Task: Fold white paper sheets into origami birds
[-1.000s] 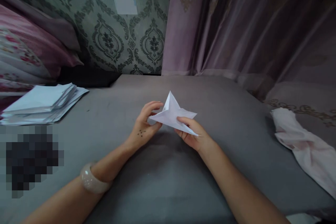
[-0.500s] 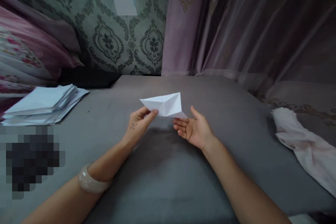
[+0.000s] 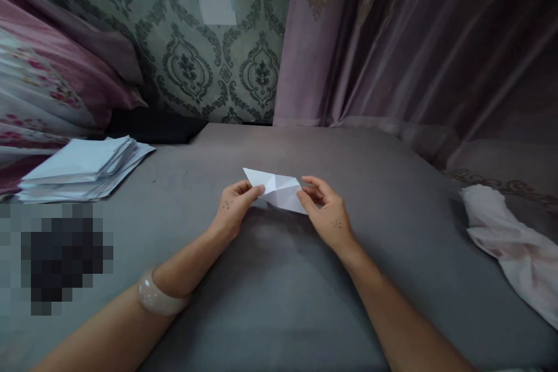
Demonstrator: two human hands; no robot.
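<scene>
A creased, folded sheet of white paper [image 3: 279, 192] is held up in front of me, over the grey surface. My left hand [image 3: 238, 200] pinches its left part, thumb on the near face and fingers curled behind. At the right end, my right hand [image 3: 329, 209] has its thumb against the paper's edge. The index finger of that hand reaches along the upper right corner, and its other fingers curl partly out of sight. A pale bangle [image 3: 160, 295] circles my left wrist.
On the left lies a stack of white paper [image 3: 82, 165], with a black item [image 3: 157, 127] behind it. A pixelated dark patch [image 3: 65, 256] covers something nearer. Crumpled pale cloth [image 3: 505, 238] rests at the right of the grey surface [image 3: 270, 314]. Curtains [image 3: 305, 52] hang behind.
My right hand has turned from palm-up with spread fingers to grasping the paper's right end. The paper has tilted, its right end now lower. My left hand keeps its pinch.
</scene>
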